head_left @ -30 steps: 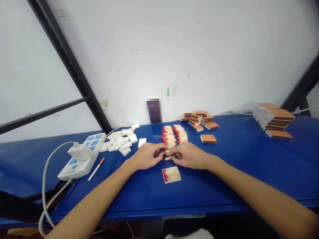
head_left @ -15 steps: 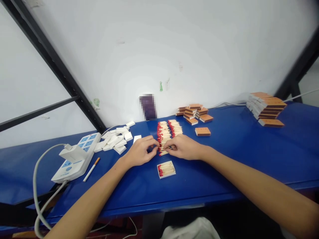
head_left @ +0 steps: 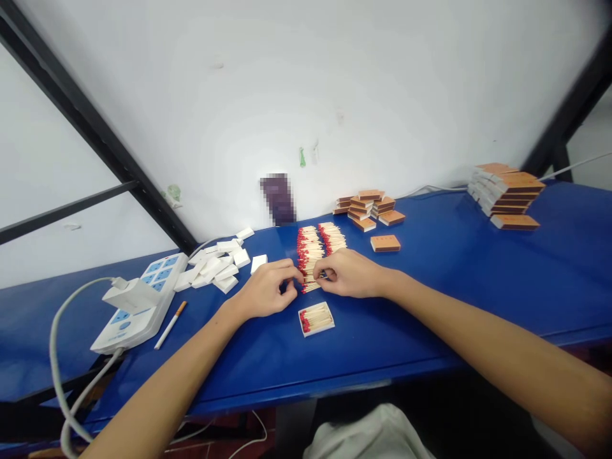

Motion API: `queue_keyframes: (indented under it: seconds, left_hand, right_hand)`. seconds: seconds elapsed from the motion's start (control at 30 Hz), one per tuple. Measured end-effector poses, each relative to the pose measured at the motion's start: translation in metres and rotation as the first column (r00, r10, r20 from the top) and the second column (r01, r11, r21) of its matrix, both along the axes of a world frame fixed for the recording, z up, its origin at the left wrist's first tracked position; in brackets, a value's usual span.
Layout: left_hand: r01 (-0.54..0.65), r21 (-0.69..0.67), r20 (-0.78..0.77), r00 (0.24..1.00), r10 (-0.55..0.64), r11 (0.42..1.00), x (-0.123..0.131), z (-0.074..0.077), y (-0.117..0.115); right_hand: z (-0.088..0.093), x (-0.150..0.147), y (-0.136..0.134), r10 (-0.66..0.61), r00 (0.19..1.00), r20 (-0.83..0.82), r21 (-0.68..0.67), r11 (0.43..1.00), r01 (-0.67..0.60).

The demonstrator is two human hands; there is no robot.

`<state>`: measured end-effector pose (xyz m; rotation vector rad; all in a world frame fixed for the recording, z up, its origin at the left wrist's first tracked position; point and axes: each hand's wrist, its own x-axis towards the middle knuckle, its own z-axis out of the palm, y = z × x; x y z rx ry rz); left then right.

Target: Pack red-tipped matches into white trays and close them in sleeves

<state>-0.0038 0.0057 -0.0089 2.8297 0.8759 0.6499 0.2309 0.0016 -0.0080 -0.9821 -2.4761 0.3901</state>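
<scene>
Match rows point(head_left: 310, 245): two, side by side on the desk point(head_left: 406, 338), reaching back toward the wall point(head_left: 268, 115).
Left hand point(head_left: 270, 290): at the left row's near end, left side.
Right hand point(head_left: 352, 274): same end, right side.
Tray point(head_left: 320, 331): in front of the rows; matches inside.
Box pile point(head_left: 213, 268): left of the rows, behind the left hand.
Power strip point(head_left: 125, 326): left of the pile, adapter point(head_left: 131, 295) plugged in.
Cigarette point(head_left: 170, 326): between strip and left forearm.
Matchbox pile point(head_left: 368, 209): right of the rows, near the wall.
Single matchbox point(head_left: 385, 243): before that pile.
Matchbox stack point(head_left: 507, 189): far right, toward the back.
</scene>
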Motion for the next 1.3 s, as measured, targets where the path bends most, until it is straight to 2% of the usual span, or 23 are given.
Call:
queue_keyframes:
  seconds: [0.17, 0.4, 1.13, 1.3]
  left_hand:
    - [0.009, -0.021, -0.019, 1.000, -0.009, 1.000, -0.0008, -0.0012, 0.0004]
    - [0.031, -0.035, -0.030, 0.999, -0.032, 0.999, 0.0005, 0.0001, -0.0009]
    - [0.023, -0.052, -0.011, 1.000, -0.024, 0.998, -0.0011, -0.0017, 0.0005]
    - [0.008, -0.105, 0.013, 1.000, -0.007, 0.994, 0.0003, -0.0019, -0.0001]
  right_hand:
    - [0.0009, -0.0008, -0.0019, 0.022, 1.000, -0.003, -0.003, 1.000, -0.022]
    - [0.0021, -0.0019, -0.0051, 0.117, 0.993, 0.021, 0.004, 0.993, -0.117]
    - [0.0047, -0.0041, -0.0071, 0.109, 0.991, 0.077, 0.003, 0.994, -0.110]
    - [0.0047, -0.0051, -0.0081, 0.111, 0.990, 0.081, 0.000, 0.994, -0.112]
